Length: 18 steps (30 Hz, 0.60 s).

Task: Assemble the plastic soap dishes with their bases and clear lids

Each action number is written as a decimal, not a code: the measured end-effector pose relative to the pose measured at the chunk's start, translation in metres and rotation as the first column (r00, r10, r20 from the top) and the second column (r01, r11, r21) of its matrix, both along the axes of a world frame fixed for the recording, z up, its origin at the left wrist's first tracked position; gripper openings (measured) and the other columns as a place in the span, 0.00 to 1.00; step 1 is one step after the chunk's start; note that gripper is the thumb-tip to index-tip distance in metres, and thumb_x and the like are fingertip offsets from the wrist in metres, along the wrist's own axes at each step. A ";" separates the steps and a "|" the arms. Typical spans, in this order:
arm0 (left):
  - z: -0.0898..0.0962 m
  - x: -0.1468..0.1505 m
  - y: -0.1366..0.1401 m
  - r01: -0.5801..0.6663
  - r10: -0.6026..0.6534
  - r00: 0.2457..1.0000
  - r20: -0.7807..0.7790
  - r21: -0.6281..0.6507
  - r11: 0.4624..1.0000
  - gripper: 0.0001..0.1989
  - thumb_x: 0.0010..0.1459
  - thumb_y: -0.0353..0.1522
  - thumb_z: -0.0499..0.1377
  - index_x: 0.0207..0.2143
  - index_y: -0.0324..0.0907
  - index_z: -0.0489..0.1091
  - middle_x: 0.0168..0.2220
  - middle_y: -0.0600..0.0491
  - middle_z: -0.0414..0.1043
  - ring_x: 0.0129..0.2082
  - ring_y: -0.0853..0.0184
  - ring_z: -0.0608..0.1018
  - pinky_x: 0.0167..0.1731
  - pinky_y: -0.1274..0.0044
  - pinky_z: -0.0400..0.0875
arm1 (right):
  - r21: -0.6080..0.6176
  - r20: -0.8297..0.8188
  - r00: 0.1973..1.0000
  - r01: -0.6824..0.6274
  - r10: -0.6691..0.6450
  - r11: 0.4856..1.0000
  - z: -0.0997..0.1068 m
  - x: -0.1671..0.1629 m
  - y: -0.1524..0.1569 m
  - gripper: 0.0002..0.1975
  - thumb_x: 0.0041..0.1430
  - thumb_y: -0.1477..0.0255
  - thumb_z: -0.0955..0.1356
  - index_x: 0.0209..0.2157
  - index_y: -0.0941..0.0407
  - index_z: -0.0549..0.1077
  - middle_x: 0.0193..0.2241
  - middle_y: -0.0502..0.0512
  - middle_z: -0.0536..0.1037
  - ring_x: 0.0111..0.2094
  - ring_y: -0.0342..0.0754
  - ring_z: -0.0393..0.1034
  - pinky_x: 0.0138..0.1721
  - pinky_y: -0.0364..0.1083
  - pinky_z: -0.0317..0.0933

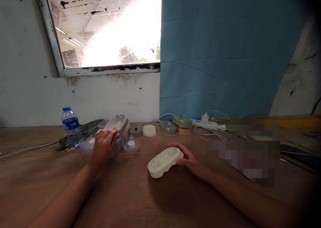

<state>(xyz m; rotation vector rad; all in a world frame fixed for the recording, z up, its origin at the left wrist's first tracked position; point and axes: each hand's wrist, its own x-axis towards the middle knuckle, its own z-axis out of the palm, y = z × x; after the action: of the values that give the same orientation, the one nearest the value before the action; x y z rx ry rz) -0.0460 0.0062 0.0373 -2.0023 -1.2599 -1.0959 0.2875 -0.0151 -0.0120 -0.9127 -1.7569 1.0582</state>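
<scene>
My right hand (187,160) grips a cream oval lid (164,162) by its right end, thumb on the near side and fingers behind. The lid is tilted above the table, showing its recessed top and a notched lower rim. Farther left, my left hand (106,141) has its fingers curled over the side of a clear plastic container (119,122), which leans in a nested stack. Part of that stack is hidden behind the hand. Just right of it sits a small clear container (132,143) with a white round piece.
A water bottle (71,129) with a blue cap stands at left. Along the wall are a cream lid (149,130), grey box (168,128) and green-lidded box (182,121). White cables and a power strip (205,124) lie at back right, beside a blurred patch.
</scene>
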 end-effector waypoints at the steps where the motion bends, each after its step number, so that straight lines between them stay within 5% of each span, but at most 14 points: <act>1: -0.004 -0.003 0.004 -0.036 0.035 0.998 -0.056 -0.011 0.999 0.15 0.61 0.37 0.46 0.44 0.42 0.67 0.38 0.49 0.72 0.40 0.61 0.71 0.48 0.67 0.54 | 0.007 0.010 1.000 -0.003 0.003 1.000 0.001 0.000 -0.001 0.28 0.43 0.57 0.67 0.46 0.51 0.60 0.35 0.51 0.66 0.35 0.50 0.64 0.35 0.47 0.62; 18: -0.013 -0.014 0.013 -0.156 0.130 0.956 -0.264 -0.080 0.984 0.16 0.62 0.34 0.43 0.40 0.41 0.68 0.37 0.47 0.73 0.38 0.61 0.72 0.45 0.67 0.52 | 0.271 0.276 0.945 0.099 -0.176 0.957 0.006 0.003 -0.002 0.21 0.44 0.58 0.69 0.40 0.52 0.67 0.45 0.56 0.60 0.48 0.56 0.58 0.51 0.52 0.53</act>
<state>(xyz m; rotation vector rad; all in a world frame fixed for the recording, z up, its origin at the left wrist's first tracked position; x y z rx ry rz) -0.0605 0.0187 0.0242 -2.0131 -1.3180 -0.6896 0.2907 -0.0176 -0.0065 -1.0561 -1.9869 0.6072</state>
